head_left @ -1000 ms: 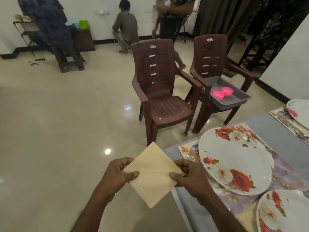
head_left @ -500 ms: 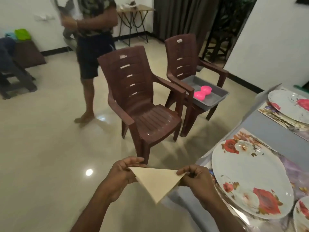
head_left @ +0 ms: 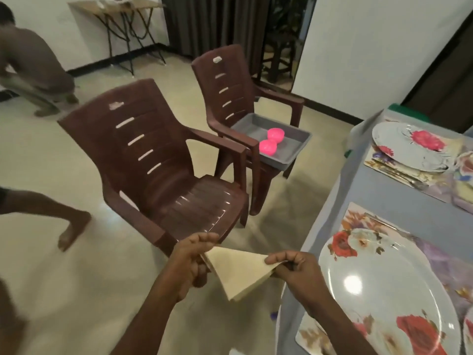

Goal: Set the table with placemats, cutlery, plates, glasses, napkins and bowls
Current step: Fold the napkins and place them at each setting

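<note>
A beige napkin [head_left: 240, 272], folded into a triangle, hangs point-down between my hands just left of the table edge. My left hand [head_left: 189, 262] pinches its left corner and my right hand [head_left: 297, 271] pinches its right corner. A floral plate [head_left: 384, 290] lies on a floral placemat [head_left: 358, 216] at the near table corner. A second floral plate [head_left: 412, 147] rests on another placemat [head_left: 399, 172] farther back, with cutlery [head_left: 407, 176] beside it. Two pink bowls [head_left: 271, 142] sit in a grey tray [head_left: 294, 149] on the far chair.
Two brown plastic chairs stand left of the grey table [head_left: 378, 190]: a near chair [head_left: 158, 165] with a bare seat and a far chair [head_left: 230, 90] holding the tray. One person's leg [head_left: 51, 213] and a crouching person [head_left: 33, 70] are at the left.
The napkin went from an open diamond to a folded triangle held by its corners. My view swung right toward the table; the standing person moved off to the left.
</note>
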